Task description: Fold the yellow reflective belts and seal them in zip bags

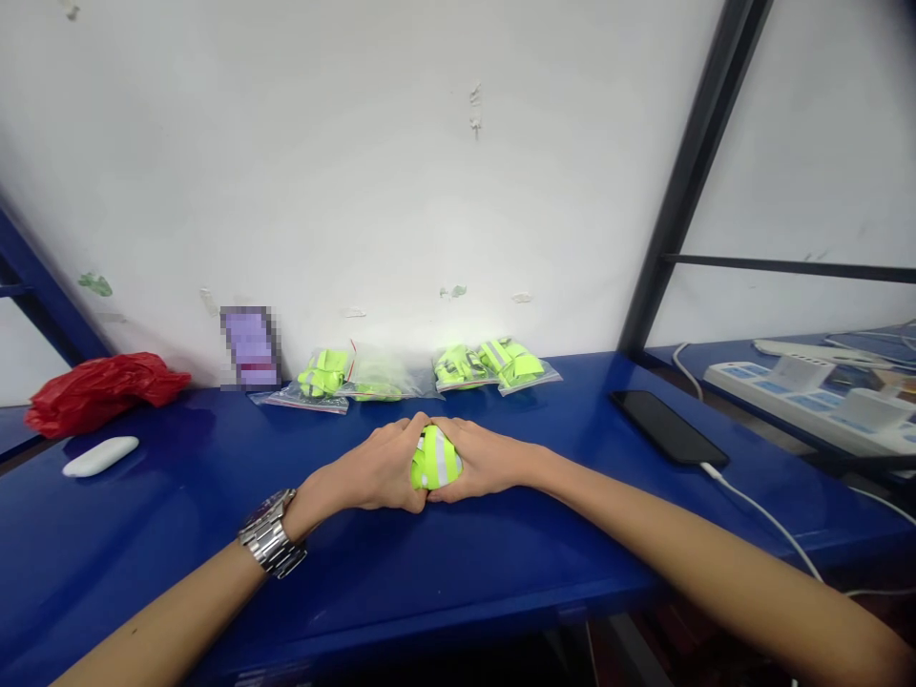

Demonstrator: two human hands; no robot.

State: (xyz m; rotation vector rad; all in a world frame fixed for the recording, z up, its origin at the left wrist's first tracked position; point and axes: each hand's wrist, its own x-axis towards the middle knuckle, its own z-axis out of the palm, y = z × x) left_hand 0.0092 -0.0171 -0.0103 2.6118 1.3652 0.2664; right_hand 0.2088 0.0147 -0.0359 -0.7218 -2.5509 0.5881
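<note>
Between my two hands is a bundled neon-yellow reflective vest point(436, 460) with a pale silver stripe, squeezed into a small wad above the blue table point(401, 592). My left hand point(390, 465), with a metal watch on its wrist, wraps the wad from the left. From the right, my right hand point(490, 460) closes round it, and the fingertips of both hands meet at the top. Most of the far side of the wad is hidden by the fingers. Behind the hands lie clear zip bags point(325, 377) with similar neon-yellow folded cloth in them.
A red plastic bag point(107, 389) and a white oval case point(100, 456) lie at the left. A phone with a blurred screen point(252, 348) leans on the wall. At the right are a black phone point(669, 426) on a white cable and a power strip point(816, 401).
</note>
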